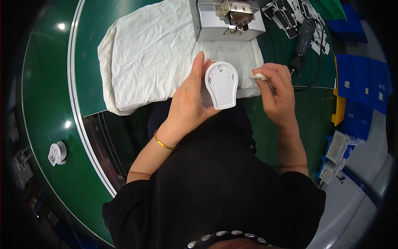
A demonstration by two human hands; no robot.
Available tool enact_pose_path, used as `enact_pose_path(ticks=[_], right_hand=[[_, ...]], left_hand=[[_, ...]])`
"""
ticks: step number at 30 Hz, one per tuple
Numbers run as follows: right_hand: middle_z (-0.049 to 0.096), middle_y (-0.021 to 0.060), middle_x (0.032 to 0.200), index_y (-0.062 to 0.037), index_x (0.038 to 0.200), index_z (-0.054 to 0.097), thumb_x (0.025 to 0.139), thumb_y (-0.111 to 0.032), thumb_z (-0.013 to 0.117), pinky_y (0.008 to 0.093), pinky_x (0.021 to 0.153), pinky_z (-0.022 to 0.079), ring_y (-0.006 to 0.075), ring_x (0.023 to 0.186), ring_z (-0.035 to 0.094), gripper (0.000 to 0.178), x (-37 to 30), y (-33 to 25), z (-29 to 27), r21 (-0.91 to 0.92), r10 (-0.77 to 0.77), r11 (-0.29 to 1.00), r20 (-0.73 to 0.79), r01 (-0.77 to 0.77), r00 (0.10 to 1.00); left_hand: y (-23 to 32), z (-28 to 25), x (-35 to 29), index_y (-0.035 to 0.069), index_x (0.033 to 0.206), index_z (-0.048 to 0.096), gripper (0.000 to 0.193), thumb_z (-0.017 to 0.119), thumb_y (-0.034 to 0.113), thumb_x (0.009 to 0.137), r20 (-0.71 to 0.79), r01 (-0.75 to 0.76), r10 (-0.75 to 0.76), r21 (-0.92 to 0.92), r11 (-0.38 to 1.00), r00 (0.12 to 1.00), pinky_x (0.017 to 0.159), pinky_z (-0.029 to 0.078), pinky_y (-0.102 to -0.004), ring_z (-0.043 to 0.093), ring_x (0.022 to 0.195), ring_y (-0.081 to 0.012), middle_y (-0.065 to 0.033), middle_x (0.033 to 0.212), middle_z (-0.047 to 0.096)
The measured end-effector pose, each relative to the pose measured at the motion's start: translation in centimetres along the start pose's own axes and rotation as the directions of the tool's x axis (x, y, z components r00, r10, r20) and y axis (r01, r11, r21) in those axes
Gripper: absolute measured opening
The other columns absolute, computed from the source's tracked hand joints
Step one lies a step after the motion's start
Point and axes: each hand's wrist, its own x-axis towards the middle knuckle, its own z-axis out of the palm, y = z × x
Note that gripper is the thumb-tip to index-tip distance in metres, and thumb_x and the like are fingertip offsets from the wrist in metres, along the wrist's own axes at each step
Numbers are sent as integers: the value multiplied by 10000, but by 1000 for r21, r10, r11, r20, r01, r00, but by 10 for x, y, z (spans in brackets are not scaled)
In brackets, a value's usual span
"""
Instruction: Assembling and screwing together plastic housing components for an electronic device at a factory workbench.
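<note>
My left hand (187,97) grips a white plastic housing (223,89), rounded at the far end and narrower at the near end. Its back faces up, showing a rectangular panel, a screw near the top and small slots at the sides. To the right, my right hand (278,91) pinches a small crumpled piece of white cloth or tissue (259,76) between thumb and fingers, apart from the housing. Both hands are held over the near edge of a white cloth (149,62) that is spread on the green table.
A grey metal device (230,25) stands on the cloth's far side. Beyond it lie a dark electric screwdriver (304,37) with a cord and a pile of black and white flat parts (286,16). Blue bins (358,79) stand at right. Another white unit (57,153) rests on the green surface at left.
</note>
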Motion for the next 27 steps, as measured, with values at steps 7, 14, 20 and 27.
enact_pose_path(ticks=[7, 14, 20, 27], right_hand=[[608, 19, 1007, -130, 979, 692, 719, 11, 699, 367, 871, 377, 250, 975, 527, 296, -4, -35, 20, -54, -249, 963, 216, 266, 944], [614, 22, 981, -108, 961, 691, 754, 10, 668, 368, 877, 361, 254, 988, 528, 239, 14, -21, -34, -176, -202, 953, 238, 246, 950], [622, 8, 999, -118, 953, 697, 741, -5, 679, 367, 896, 358, 248, 990, 528, 240, -3, -4, -26, -108, -238, 953, 311, 283, 920], [624, -5, 995, -158, 949, 690, 728, -14, 676, 383, 898, 364, 248, 969, 532, 264, -12, -13, -9, 23, -366, 926, 291, 376, 884]], left_hand=[[-3, 4, 2, -43, 1523, 167, 1168, 902, 161, 638, 26, 65, -64, -25, 998, 998, 930, 538, -389, 612, 1172, -357, -232, 1313, 582], [1, 1, 0, -33, 1527, 164, 1174, 905, 174, 639, 21, 37, -37, 12, 999, 999, 939, 536, -395, 606, 1184, -365, -245, 1319, 575], [0, -1, 0, -33, 1526, 164, 1176, 905, 172, 636, 32, 14, -15, 16, 1000, 999, 948, 535, -399, 602, 1189, -369, -252, 1333, 563], [2, 2, 3, -14, 1534, 153, 1180, 902, 172, 643, 40, -10, 10, 10, 1000, 999, 959, 527, -407, 596, 1197, -374, -256, 1342, 554]])
